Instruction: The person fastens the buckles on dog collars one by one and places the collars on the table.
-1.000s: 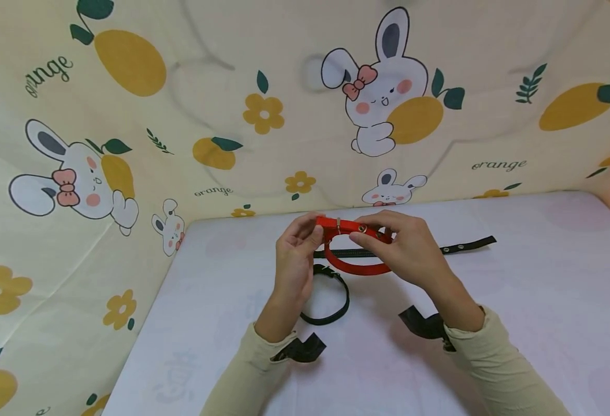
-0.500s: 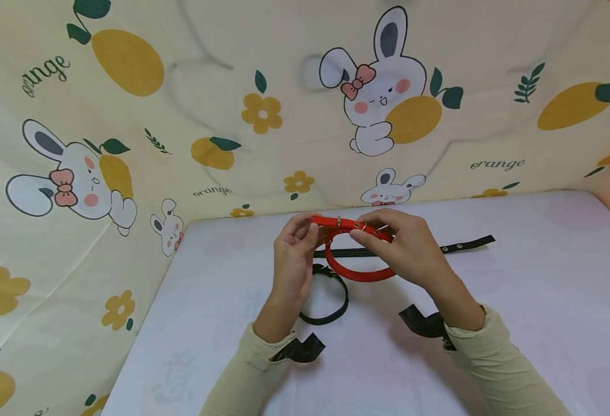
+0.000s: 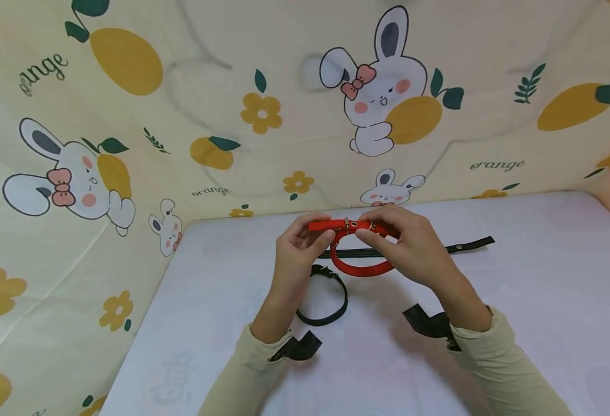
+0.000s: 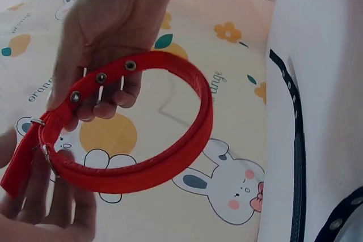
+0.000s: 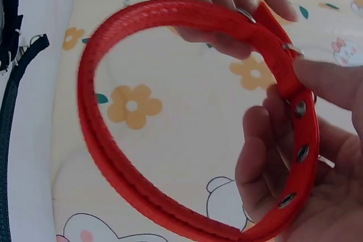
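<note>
Both hands hold a red collar (image 3: 362,270) with a metal buckle and several eyelets, raised above the table. My left hand (image 3: 294,254) has its fingers behind the buckle end and its thumb near the free strap tail (image 4: 20,165). The tail sticks out past the buckle (image 5: 292,49). My right hand (image 3: 406,245) pinches the strap just beside the buckle, thumb in front and fingers curled behind. In the right wrist view the collar forms a wide closed loop, its eyelets (image 5: 302,153) running along the right fingers.
A black buckled collar (image 3: 345,297) lies looped on the white table (image 3: 206,323), below the red one. Behind the hands a straight black strap (image 3: 471,245) with eyelets lies across the table. A printed rabbit-and-orange cloth (image 3: 263,46) rises at the back and left.
The buckle and red loop have shifted slightly right, with the right hand. The left thumb has moved right and down from the strap, and more of the red tail shows left of the buckle.
</note>
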### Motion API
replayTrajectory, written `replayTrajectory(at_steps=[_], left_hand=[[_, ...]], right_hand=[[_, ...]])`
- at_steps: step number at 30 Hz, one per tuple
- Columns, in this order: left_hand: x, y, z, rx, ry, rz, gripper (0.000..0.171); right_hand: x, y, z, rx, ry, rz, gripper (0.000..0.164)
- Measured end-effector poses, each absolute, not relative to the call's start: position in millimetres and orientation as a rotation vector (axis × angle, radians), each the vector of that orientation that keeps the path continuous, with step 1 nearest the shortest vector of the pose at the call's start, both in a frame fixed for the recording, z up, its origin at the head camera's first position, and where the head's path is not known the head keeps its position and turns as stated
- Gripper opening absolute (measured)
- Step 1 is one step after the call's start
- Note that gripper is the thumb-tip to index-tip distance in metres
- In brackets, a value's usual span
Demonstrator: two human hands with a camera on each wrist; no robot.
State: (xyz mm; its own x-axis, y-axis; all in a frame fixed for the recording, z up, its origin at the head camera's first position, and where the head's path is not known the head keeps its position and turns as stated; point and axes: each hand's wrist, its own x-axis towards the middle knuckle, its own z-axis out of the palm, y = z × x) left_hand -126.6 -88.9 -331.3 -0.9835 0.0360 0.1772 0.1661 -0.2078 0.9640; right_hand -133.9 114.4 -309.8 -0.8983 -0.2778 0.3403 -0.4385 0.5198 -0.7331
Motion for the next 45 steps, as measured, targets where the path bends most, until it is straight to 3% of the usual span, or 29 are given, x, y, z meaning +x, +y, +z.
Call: replayTrajectory(at_steps=[6, 15, 36, 45], left_hand=[[-125.2, -90.9, -330.6, -0.315, -2.199, -2.113, 0.026], [-125.7, -90.4, -330.9, -0.253, -2.212, -1.953, 0.021], [-128.6, -94.7, -326.3, -0.092, -2.222, -2.059, 0.02], [-126.8, -95.3, -326.3, -0.266, -2.357, -1.993, 0.031]], right_hand=[[-134.6, 115.1, -312.0, 0.757, -2.59, 1.218, 0.018], [-135.4, 115.9, -312.1, 0.758, -2.577, 1.222, 0.015], [-136.1, 119.4, -308.5, 0.708, -2.603, 1.262, 0.017], [-135.9, 121.8, -307.5, 0.697, -2.612, 1.293, 0.018]])
